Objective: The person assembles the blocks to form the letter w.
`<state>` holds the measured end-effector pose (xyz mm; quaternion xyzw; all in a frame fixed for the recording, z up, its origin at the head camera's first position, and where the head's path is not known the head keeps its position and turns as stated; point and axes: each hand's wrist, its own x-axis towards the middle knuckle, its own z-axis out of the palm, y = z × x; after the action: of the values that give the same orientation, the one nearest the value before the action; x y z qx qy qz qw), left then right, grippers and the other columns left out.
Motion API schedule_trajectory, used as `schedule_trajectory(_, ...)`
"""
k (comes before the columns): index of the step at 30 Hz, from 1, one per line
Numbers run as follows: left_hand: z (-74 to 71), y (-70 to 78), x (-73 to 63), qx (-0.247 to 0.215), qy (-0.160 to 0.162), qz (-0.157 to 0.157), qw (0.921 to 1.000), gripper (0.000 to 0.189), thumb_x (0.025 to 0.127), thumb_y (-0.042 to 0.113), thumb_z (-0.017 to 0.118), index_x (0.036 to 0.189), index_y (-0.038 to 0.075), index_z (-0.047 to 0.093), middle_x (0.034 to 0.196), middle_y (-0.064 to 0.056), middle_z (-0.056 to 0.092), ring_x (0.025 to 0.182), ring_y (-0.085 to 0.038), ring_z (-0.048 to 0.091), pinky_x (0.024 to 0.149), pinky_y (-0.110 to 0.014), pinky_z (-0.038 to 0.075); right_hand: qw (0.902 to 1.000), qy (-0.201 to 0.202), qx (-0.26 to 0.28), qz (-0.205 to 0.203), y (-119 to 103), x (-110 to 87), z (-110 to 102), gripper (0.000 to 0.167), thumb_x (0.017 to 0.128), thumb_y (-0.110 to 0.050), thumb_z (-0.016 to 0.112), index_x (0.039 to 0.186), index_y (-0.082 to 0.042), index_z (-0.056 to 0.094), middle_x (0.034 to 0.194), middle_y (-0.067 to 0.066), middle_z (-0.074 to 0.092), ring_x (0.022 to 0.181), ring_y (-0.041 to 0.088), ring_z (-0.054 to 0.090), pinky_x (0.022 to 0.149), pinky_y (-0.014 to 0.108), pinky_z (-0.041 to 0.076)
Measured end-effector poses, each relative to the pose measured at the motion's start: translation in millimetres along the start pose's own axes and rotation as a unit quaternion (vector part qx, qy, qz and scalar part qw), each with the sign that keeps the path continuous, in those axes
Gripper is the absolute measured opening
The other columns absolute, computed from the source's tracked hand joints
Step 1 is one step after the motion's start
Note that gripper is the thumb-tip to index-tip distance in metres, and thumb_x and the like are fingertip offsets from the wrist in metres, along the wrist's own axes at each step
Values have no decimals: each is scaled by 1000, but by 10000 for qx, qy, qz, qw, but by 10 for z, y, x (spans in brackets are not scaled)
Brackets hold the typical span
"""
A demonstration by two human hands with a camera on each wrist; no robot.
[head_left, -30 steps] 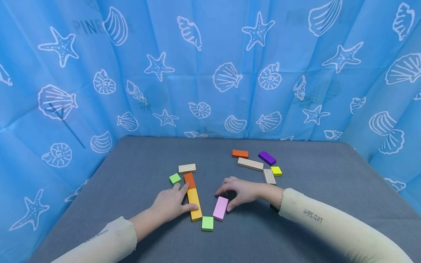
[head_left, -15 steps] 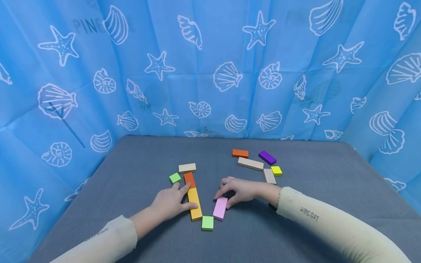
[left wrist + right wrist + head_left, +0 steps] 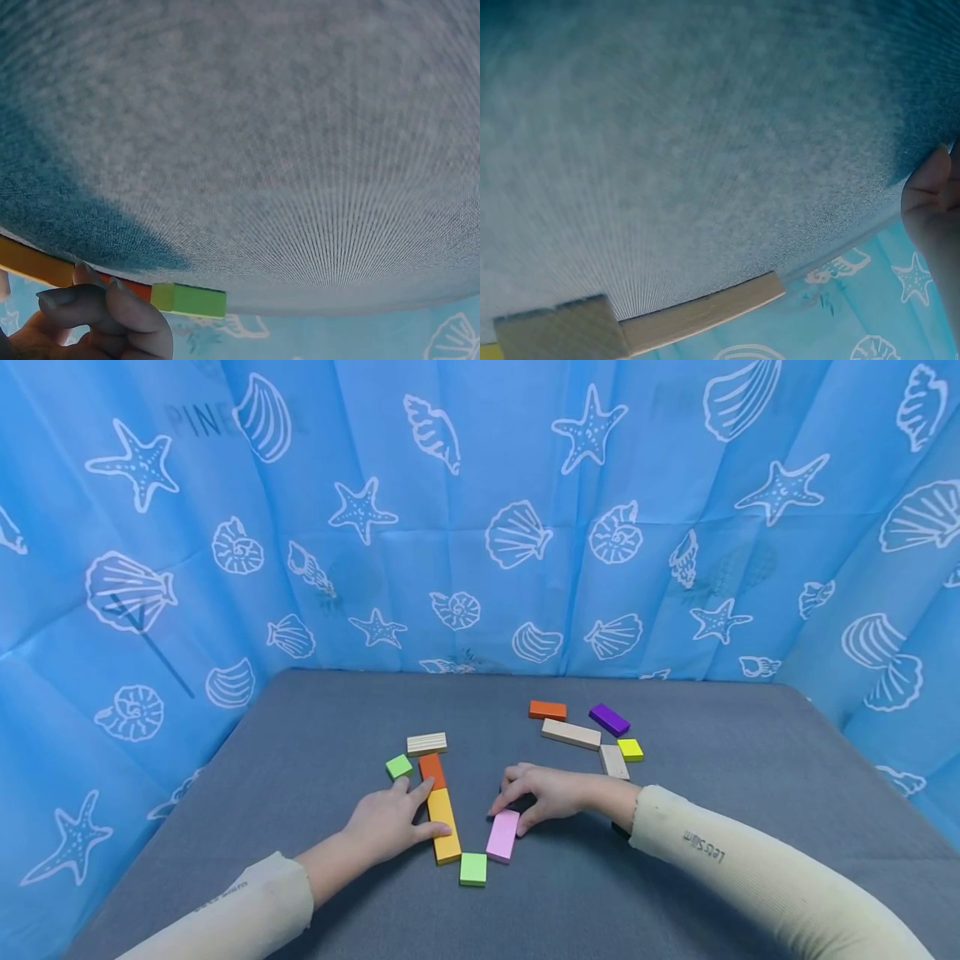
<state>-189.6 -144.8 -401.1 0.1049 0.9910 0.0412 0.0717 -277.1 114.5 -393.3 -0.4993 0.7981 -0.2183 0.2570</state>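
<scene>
In the head view my left hand (image 3: 386,827) rests on a row of two blocks. Its index fingertip touches the orange-red block (image 3: 432,768), and the thumb lies on the yellow block (image 3: 444,827). My right hand (image 3: 551,793) pinches the far end of a pink block (image 3: 502,837) between thumb and index finger. Between the near ends of the yellow and pink blocks sits a light green block (image 3: 473,869). Another green block (image 3: 399,767) lies just beyond my left fingers; the left wrist view shows this green block (image 3: 189,300) past the fingertips.
A grooved wooden block (image 3: 427,743) lies beyond the orange-red one. At the back right are an orange block (image 3: 547,710), a purple block (image 3: 609,720), a yellow cube (image 3: 630,750) and two plain wooden blocks (image 3: 572,733). A blue curtain (image 3: 480,568) hangs behind the grey table (image 3: 337,710).
My right hand has shifted slightly left, its thumb and index finger closing onto the pink block's far end. The left hand has stayed in place.
</scene>
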Motion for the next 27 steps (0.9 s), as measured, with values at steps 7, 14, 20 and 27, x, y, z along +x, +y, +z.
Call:
schedule_trajectory(7, -12, 5, 0, -53, -35, -27, 10000, 81, 82, 68, 60, 143, 16, 51, 118, -18, 56, 69, -21, 51, 68, -41, 50, 10000, 11, -1, -11, 1, -13, -9, 42, 88, -22, 74, 129, -18, 66, 107, -6, 52, 103, 10, 42, 87, 29, 39)
schedule_trajectory(14, -11, 7, -6, -93, -43, -8, 9999, 81, 82, 67, 61, 143, 15, 51, 115, -17, 56, 67, -21, 50, 65, -40, 49, 9973, 682, 95, 265, 56, -183, -120, 45, 87, -20, 75, 129, -11, 63, 108, 1, 57, 99, 18, 51, 86, 34, 45)
schedule_trajectory(20, 1, 14, -13, -93, 15, -21, 10000, 81, 82, 67, 62, 143, 15, 51, 117, -18, 56, 66, -22, 50, 65, -40, 49, 9800, 1870, -65, 679, 231, -432, -302, 39, 87, -17, 74, 121, 0, 66, 106, 13, 60, 99, 31, 56, 87, 45, 48)
schedule_trajectory(27, 32, -2, -6, -127, 29, -27, 9999, 82, 82, 68, 61, 143, 15, 51, 117, -18, 57, 69, -22, 51, 68, -41, 50, 9572, 2557, -167, 1346, 472, -711, -521, 33, 88, -14, 73, 116, 4, 67, 97, 13, 55, 89, 29, 50, 77, 44, 44)
